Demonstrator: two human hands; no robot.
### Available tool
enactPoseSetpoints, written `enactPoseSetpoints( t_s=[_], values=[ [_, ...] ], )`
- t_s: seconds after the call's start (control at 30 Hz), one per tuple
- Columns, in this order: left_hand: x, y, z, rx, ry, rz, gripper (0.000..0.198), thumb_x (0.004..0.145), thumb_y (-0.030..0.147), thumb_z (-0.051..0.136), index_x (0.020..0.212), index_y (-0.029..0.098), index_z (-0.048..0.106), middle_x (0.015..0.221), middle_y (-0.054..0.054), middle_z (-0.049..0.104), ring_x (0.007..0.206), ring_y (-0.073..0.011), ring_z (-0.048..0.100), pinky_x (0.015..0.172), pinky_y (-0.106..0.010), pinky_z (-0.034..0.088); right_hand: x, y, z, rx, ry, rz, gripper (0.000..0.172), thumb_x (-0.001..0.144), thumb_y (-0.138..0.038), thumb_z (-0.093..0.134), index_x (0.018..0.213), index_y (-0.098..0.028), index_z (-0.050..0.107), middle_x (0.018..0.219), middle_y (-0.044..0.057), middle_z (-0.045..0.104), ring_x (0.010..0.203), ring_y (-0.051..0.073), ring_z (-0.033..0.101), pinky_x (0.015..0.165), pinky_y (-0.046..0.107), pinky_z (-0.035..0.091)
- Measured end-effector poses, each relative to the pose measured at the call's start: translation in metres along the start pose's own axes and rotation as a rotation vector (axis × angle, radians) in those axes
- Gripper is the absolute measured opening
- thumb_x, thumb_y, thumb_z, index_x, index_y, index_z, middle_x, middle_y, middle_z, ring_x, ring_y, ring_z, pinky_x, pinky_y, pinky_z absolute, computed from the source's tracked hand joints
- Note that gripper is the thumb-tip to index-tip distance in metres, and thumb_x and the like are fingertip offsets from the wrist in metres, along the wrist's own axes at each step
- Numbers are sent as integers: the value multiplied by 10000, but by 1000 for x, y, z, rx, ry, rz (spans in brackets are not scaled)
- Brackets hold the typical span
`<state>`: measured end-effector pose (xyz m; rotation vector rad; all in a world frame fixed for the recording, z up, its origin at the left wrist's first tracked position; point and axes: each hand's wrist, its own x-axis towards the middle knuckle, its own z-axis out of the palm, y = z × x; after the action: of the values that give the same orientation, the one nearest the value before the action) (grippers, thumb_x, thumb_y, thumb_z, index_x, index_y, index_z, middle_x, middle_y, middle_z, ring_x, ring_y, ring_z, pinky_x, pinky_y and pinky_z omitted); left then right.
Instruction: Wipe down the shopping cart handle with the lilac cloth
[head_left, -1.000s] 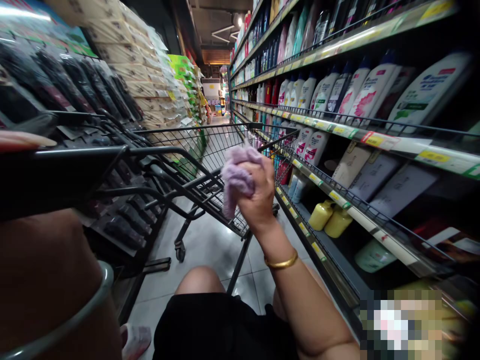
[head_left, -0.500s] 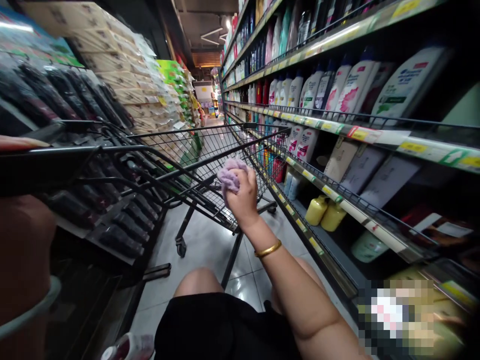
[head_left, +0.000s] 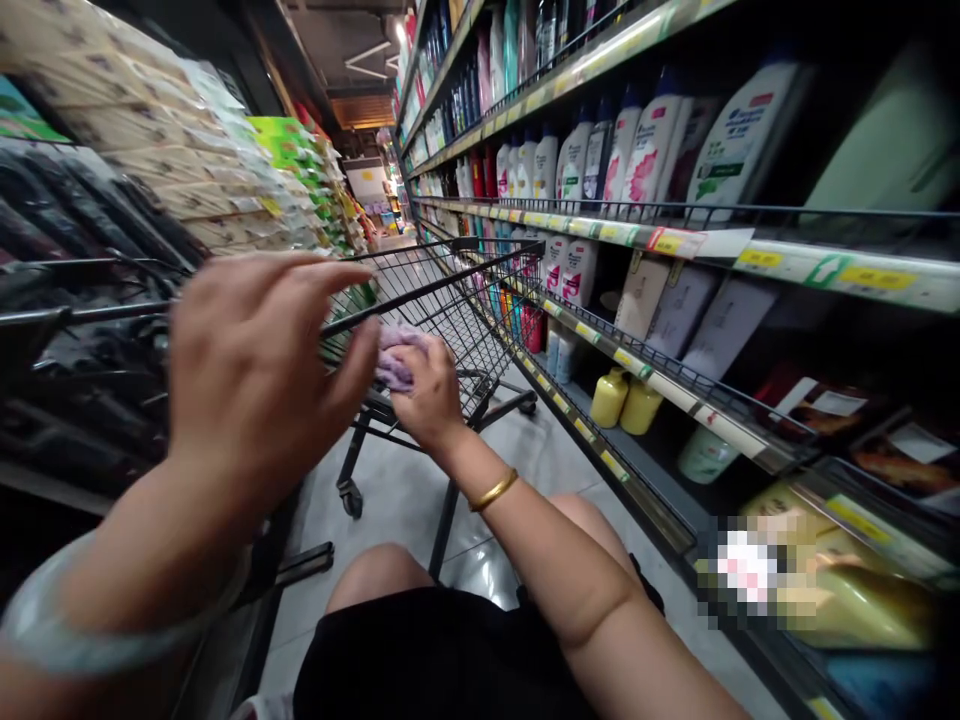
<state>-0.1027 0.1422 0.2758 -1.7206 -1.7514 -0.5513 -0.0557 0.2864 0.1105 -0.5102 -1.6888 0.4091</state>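
My right hand point(head_left: 429, 393) is closed around a bunched purple cloth point(head_left: 396, 352) and holds it at the near rim of a black wire shopping cart point(head_left: 457, 300). My left hand point(head_left: 255, 365) hovers in front of me with fingers stretched out and a little apart, holding nothing; its fingertips reach toward the cloth, almost touching it. A gold bangle circles my right wrist and a pale bangle my left. My knees and black shorts show below.
Shelves point(head_left: 675, 240) of shampoo bottles and boxes line the right side, with yellow bottles point(head_left: 622, 400) low down. Dark packaged goods hang on a rack point(head_left: 75, 330) at the left. Stacked paper packs point(head_left: 187, 170) lie beyond. The tiled aisle floor point(head_left: 405, 490) runs ahead.
My left hand has come up into view from the left toward the cloth. My right hand with the cloth has dropped lower and further forward to the cart rim.
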Motion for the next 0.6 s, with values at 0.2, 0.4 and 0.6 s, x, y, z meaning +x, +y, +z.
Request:
enactPoseSetpoints(
  t_s=[0.2, 0.4, 0.6],
  values=[
    [52, 14, 56, 298, -275, -41, 783, 1045, 528, 385, 1657, 48, 292, 1410, -259, 651, 1291, -410, 645, 1058, -514, 520, -1, 26, 0, -29, -42, 64, 276, 910, -202, 687, 1186, -195, 702, 1344, 131, 589, 1261, 265, 588, 1143, 426, 514],
    [54, 6, 70, 422, -336, -126, 661, 1079, 511, 247, 1051, 58, 727, 949, -257, 743, 964, -405, 750, 798, -460, 547, 2, 26, 2, 25, -2, 14, 230, 950, -211, 655, 1176, -212, 700, 1335, 112, 574, 1297, 236, 589, 1153, 382, 514],
    [47, 3, 77, 424, -226, -126, 609, 1060, 429, 245, 1042, 43, 716, 926, -258, 732, 951, -427, 738, 762, -482, 535, -6, 45, 7, 3, -18, 193, 265, 890, -173, 701, 1154, -196, 721, 1326, 124, 590, 1250, 242, 617, 1141, 397, 530]
  ],
)
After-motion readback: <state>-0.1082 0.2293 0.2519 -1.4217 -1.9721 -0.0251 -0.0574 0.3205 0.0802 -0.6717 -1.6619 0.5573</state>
